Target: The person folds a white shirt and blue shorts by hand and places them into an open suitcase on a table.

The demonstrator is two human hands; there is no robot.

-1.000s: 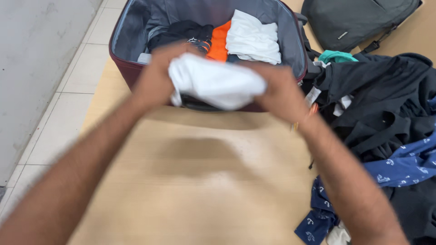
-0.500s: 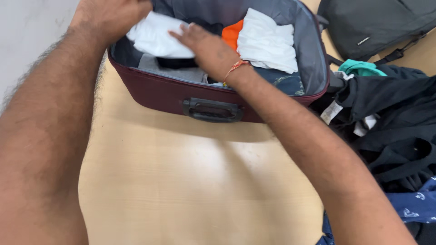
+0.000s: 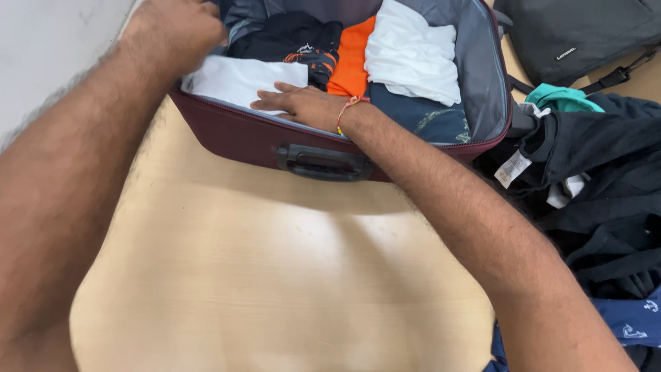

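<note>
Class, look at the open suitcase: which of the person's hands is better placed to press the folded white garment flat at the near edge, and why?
Probably the right hand: it already lies flat, palm down, on the folded white garment inside the maroon suitcase. The left hand sits at the garment's far left corner, knuckles bent.

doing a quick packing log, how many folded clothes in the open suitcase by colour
white: 2, one under both hands, one at the right
orange: 1
black: 1
dark blue: 1
total: 5 showing
</note>
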